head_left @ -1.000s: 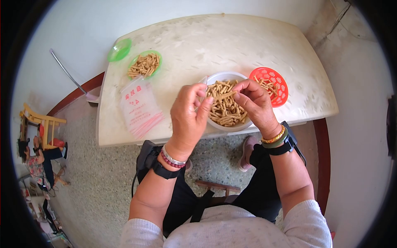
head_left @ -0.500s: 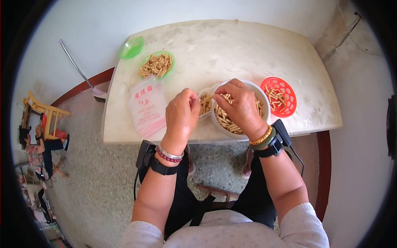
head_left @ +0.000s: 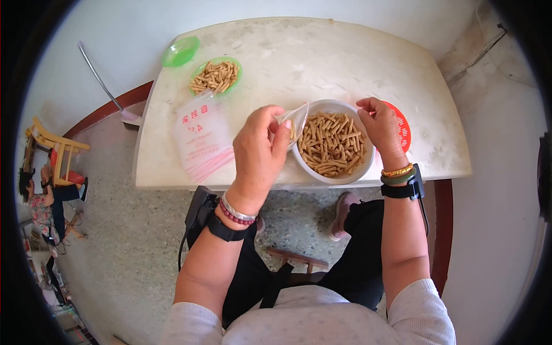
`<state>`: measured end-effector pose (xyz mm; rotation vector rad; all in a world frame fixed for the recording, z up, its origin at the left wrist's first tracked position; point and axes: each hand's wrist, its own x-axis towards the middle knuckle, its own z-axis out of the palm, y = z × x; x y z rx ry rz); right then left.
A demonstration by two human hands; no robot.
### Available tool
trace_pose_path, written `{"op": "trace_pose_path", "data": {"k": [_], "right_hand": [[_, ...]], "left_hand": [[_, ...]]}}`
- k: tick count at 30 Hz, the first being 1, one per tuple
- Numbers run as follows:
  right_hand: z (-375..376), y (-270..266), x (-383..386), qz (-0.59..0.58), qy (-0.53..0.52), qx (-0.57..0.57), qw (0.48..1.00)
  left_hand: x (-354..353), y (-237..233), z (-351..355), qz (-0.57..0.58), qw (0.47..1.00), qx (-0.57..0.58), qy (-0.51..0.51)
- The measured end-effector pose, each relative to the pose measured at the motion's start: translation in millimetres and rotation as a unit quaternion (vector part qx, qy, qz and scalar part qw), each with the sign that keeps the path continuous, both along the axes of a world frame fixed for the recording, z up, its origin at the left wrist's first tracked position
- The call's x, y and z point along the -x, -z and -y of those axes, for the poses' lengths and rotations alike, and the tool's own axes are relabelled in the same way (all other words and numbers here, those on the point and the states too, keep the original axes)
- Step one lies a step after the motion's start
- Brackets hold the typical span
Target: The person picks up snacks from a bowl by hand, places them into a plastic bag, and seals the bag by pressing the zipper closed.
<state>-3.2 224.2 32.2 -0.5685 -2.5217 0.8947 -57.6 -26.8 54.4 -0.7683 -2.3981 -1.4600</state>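
Observation:
My left hand point(head_left: 261, 146) grips a small clear plastic bag point(head_left: 300, 119) with some brown stick pieces inside, at the left rim of a white bowl. The white bowl point(head_left: 368, 164) holds many short brown sticks point(head_left: 330, 144). Over the bowl's right rim is my right hand point(head_left: 380, 123), fingers curled with thumb near the fingertips; whether something small is between them cannot be made out. Partly behind that hand lies a red perforated basket point(head_left: 404, 129). Flat on the table left of my left hand is a stack of clear bags with red print point(head_left: 201, 135).
A green plate point(head_left: 238, 73) with brown sticks and another green dish point(head_left: 181, 52) stand at the table's back left. The pale table point(head_left: 287, 57) meets the wall behind. At far left a seated person point(head_left: 43, 210) is near a wooden chair point(head_left: 69, 146).
My right hand has moved right, away from the bag and over to the bowl's right rim by the red basket. My left hand keeps the bag, now tilted.

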Motion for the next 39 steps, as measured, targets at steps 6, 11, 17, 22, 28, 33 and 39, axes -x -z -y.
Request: {"op": "trace_pose_path", "data": {"k": [6, 11, 17, 22, 28, 33, 39], "right_hand": [[4, 17, -5, 0.015, -0.111, -0.058, 0.992], [20, 30, 12, 0.011, -0.150, -0.098, 0.984], [36, 53, 24, 0.089, -0.131, -0.192, 0.969], [41, 48, 22, 0.126, -0.085, -0.261, 0.953], [37, 39, 17, 0.021, -0.136, -0.144, 0.980], [33, 15, 5, 0.013, -0.141, 0.196, 0.970], [21, 8, -13, 0.009, -0.119, 0.558, 0.821]], "left_hand": [[-51, -2, -11, -0.124, 0.959, -0.042, 0.251], [-71, 7, -17, -0.108, 0.939, -0.021, 0.324], [-68, 9, -18, -0.071, 0.940, -0.011, 0.333], [-67, 8, -16, -0.051, 0.942, -0.015, 0.332], [-64, 10, -19, -0.030, 0.949, -0.028, 0.313], [-57, 20, -24, 0.082, 0.960, -0.062, 0.260], [-46, 37, -32, 0.279, 0.929, -0.099, 0.221]]}}
